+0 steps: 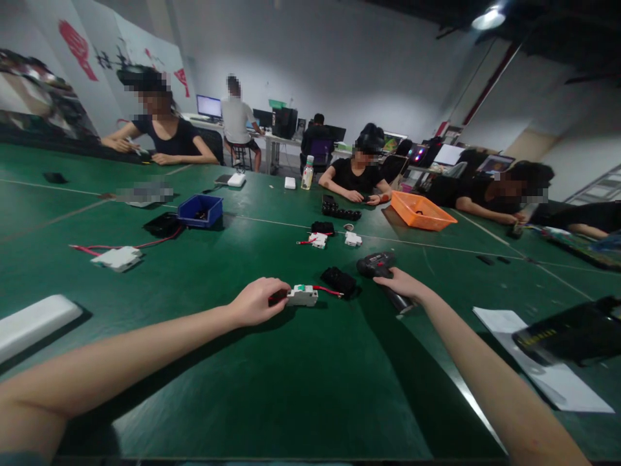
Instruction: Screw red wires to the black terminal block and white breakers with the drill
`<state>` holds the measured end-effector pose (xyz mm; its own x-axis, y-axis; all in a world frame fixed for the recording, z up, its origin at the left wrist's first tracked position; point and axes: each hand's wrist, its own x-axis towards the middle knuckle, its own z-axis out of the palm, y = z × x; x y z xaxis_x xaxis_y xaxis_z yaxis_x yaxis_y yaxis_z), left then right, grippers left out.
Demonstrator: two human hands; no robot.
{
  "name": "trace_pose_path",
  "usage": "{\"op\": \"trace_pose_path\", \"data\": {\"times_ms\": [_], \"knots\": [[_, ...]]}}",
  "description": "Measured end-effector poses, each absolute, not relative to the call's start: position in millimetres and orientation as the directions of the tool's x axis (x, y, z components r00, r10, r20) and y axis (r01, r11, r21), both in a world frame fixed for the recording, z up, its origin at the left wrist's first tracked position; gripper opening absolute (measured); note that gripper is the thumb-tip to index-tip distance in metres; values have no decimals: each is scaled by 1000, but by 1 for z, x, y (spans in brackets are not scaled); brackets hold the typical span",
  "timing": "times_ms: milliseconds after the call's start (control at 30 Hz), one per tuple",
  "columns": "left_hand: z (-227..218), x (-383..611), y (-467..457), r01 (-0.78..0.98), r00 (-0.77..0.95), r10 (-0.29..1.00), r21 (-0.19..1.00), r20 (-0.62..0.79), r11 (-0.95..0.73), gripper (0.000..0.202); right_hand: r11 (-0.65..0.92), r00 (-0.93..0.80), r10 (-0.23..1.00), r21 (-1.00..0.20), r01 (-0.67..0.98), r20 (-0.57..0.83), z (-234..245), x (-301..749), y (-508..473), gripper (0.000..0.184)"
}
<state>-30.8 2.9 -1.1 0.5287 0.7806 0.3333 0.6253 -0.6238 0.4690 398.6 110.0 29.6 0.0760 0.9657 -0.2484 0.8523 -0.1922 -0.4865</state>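
My left hand is closed on the left end of a small white circuit breaker with a green switch. A short red wire sticks out from the breaker's right side. My right hand is wrapped round the grip of a black cordless drill, whose head points left. Whether the drill rests on the table or is just above it, I cannot tell. Between the two hands, slightly farther off, lies a black bundle. Beyond it are another breaker with red wire and a white breaker.
The green table carries a blue bin, an orange basket and a third wired breaker at left. A white box-like object lies near left. Papers and a black object are at right. Several people sit beyond.
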Motion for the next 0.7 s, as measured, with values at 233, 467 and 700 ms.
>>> {"op": "trace_pose_path", "data": {"times_ms": [233, 467, 700], "knots": [[-5, -29, 5, 634, 496, 803, 494, 331, -595, 25, -128, -1, 954, -410, 903, -299, 38, 392, 133, 45], [-6, -29, 7, 621, 471, 829, 554, 302, -555, 25, -87, -49, 940, -376, 922, -339, 32, 397, 134, 35], [-5, -27, 5, 616, 456, 842, 580, 288, -533, 25, -88, -54, 953, -441, 893, -299, 24, 402, 135, 37]]}}
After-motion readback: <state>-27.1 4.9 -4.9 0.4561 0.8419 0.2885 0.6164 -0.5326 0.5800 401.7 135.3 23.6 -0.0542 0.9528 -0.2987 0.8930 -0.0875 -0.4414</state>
